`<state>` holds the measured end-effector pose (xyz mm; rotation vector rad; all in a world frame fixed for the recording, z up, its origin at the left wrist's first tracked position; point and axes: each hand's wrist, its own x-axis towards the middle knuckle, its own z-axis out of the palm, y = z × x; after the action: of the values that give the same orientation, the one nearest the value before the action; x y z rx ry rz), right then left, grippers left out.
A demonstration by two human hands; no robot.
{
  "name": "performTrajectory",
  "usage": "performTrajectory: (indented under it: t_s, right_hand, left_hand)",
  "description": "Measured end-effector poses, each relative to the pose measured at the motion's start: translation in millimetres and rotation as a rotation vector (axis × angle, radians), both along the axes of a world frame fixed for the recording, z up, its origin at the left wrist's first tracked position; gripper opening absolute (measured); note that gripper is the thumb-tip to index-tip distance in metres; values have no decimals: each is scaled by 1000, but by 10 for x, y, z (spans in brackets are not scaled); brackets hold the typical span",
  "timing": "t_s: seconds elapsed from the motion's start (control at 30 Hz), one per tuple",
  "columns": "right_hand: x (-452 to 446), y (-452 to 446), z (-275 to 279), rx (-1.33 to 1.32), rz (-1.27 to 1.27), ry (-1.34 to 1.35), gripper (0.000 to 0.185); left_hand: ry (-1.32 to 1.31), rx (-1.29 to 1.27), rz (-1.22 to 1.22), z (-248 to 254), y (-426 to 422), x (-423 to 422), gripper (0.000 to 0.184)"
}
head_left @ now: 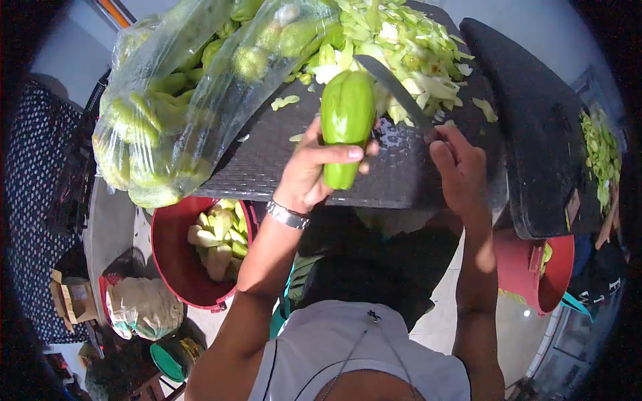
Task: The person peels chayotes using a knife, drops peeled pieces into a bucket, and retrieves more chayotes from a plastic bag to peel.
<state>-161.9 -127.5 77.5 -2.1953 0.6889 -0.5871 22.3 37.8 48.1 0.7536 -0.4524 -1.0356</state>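
Note:
A whole green chayote-like vegetable (348, 110) stands upright in my left hand (328, 157), with the thumb across its front and the fingers behind it. My right hand (458, 164) is closed round the handle of a knife (398, 90), whose dark blade slants up and left, its tip close to the vegetable's top. Both hands are above the front part of a dark textured table (267, 164). Behind them lies a large heap of pale green peelings (408, 43). To the left, a clear plastic bag (167, 127) holds several more green vegetables.
Below the table's left side, a red bucket (167, 260) holds several pale pieces. Another red bucket (558, 267) is at the lower right, beneath a second dark table (535, 134) with green scraps (598, 154). A filled sack (144, 307) stands at the lower left.

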Motion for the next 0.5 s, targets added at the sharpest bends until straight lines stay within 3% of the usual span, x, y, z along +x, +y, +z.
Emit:
performTrajectory:
  t_s: [0.07,0.1,0.2,0.33,0.37,0.5]
  right_hand:
    - [-20,-13,7,11,-8,-5,45]
    - [-38,23,7,-26,-1,40,44]
    - [16,133,26,-155,68,115,44]
    - [108,207,-49,-352,203,98,47]
    - [129,200,-79,-403,225,96,48]
    - [194,94,-225,-515,281,15,53]
  left_hand:
    - [-59,116,-39,-41,-36,5,95]
    - [-225,171,33,-40,-72,-38,91]
    - [-248,272,50,-117,-133,-113,93]
    - [-263,132,137,-273,-206,-204,106]
    - [-277,164,95,-344,-208,-185,97]
    - [-276,217,83,-265,-167,-257,98]
